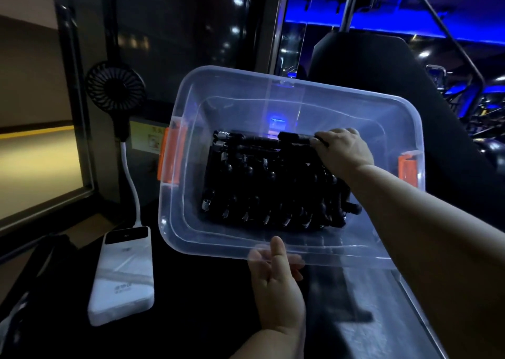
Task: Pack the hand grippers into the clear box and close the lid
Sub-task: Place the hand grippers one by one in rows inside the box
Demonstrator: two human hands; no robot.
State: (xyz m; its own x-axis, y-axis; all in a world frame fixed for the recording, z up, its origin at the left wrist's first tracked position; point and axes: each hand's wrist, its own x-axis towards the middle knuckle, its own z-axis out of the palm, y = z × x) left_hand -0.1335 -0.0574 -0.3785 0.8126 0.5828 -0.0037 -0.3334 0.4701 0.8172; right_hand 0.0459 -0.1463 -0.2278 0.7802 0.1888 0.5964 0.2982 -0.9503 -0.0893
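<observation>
The clear box (180, 216) with orange latches sits tilted toward me on a dark surface, its lid off. Inside lie several black hand grippers (262, 192) with metal springs, packed in rows. My right hand (344, 151) reaches into the box and is closed on the handle of one hand gripper (293, 138) at the far edge of the pile. My left hand (278, 285) grips the near rim of the box, thumb inside the wall. The clear lid (415, 298) lies partly under the box at the lower right.
A white power bank (124, 276) lies left of the box, with a cable running up to a small black fan (116, 87). A dark chair back (382, 66) stands behind the box. Dark items lie at the lower left.
</observation>
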